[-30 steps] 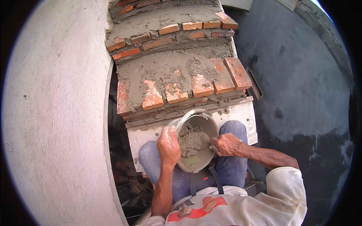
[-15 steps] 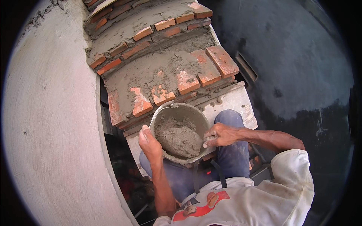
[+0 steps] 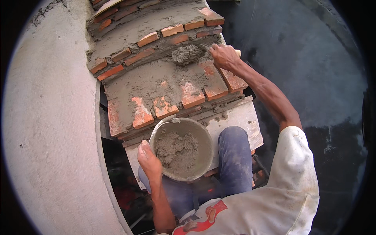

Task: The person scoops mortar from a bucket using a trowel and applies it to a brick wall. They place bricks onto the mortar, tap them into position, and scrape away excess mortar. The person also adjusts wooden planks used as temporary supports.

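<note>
My left hand (image 3: 150, 159) is closed on the left rim of a bucket (image 3: 205, 145), which rests against my lap between my knees. Grey wet mortar (image 3: 177, 150) lies inside it, with a scooped hollow toward the near side. My right hand (image 3: 225, 56) reaches forward over the brick step, wrapped round the handle of a trowel (image 3: 238, 52). A heaped lump of mortar (image 3: 185, 55) covers the trowel's blade, above the back of the step. Below it, a row of red bricks (image 3: 192, 95) is partly smeared with mortar.
Higher brick steps (image 3: 171, 30) rise ahead. A pale plastered wall (image 3: 55, 117) curves along the left, with a dark gap beside it. A pale board (image 3: 235, 117) lies under the lowest course. To the right is a dark, stained surface (image 3: 297, 78).
My right hand has gone from the bucket's right side up and forward to the step, carrying mortar on the trowel. The bucket's mortar heap is lower. My left hand stays at the rim.
</note>
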`<action>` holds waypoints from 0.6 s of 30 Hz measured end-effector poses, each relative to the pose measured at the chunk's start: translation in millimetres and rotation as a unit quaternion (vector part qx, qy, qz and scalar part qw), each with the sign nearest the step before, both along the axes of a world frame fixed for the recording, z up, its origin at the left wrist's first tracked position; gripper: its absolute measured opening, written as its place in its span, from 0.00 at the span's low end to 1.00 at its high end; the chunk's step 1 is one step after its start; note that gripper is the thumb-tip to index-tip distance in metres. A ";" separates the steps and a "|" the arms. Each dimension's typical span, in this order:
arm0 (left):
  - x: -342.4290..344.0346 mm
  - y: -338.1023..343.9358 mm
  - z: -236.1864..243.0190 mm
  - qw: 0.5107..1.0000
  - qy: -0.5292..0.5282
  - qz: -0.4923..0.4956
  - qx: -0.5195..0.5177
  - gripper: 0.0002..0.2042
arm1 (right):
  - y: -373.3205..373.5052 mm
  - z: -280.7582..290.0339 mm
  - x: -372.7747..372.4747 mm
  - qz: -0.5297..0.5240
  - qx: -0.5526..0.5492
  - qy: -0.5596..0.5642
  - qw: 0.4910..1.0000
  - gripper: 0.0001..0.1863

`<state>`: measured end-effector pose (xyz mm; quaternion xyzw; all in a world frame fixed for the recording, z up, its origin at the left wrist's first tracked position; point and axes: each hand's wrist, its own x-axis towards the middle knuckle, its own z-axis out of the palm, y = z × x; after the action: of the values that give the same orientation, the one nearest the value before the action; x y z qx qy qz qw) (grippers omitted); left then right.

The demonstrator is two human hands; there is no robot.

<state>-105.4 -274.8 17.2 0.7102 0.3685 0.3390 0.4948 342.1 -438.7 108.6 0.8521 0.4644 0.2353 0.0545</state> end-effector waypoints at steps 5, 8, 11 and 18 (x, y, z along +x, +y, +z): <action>-9.0 0.0 1.1 1.000 0.011 0.008 -0.003 0.23 | -6.2 -10.6 -4.8 -0.074 0.080 0.121 0.987 0.18; -11.1 -0.7 5.5 1.000 0.020 0.009 -0.011 0.23 | -3.0 2.2 -17.9 -0.172 0.142 0.469 0.855 0.22; -16.3 -1.1 4.5 0.999 0.035 -0.005 -0.022 0.24 | 12.6 -25.6 -26.3 -0.189 0.204 0.608 0.743 0.23; -11.8 -5.2 8.7 1.000 0.020 -0.009 -0.009 0.24 | 121.9 -54.7 -35.5 0.081 -0.089 0.309 0.943 0.11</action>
<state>-117.2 -279.9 25.9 0.7155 0.3751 0.3170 0.4968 306.6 -316.8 53.9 0.8341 0.5449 -0.0782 -0.0356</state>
